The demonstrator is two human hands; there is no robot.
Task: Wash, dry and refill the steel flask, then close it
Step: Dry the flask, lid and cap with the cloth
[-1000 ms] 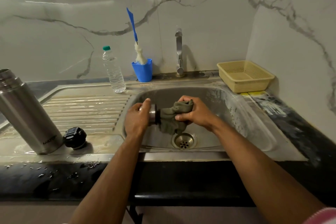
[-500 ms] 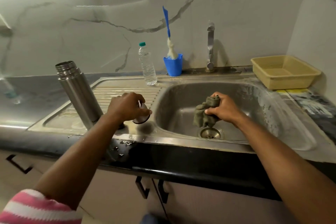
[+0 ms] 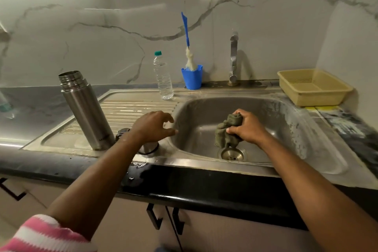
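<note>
The steel flask (image 3: 87, 109) stands upright and uncapped on the drainboard at the left. Its black stopper (image 3: 121, 133) lies just right of the flask's base, partly hidden by my left wrist. The steel cup lid (image 3: 149, 148) sits on the sink's front rim, below my left hand (image 3: 154, 129), which hovers just above it with fingers spread and nothing in it. My right hand (image 3: 246, 129) is over the sink basin (image 3: 286, 129), closed on a crumpled grey-green cloth (image 3: 227, 132) hanging above the drain.
A clear plastic water bottle (image 3: 163, 76) and a blue cup holding a brush (image 3: 192, 76) stand at the back of the drainboard. The tap (image 3: 233, 57) rises behind the basin. A beige plastic basket (image 3: 314, 88) sits at the back right. The counter's black edge runs in front.
My left hand carried the steel cup lid from the cloth over the basin to the sink's front rim and let go of it. The right hand keeps the cloth over the drain.
</note>
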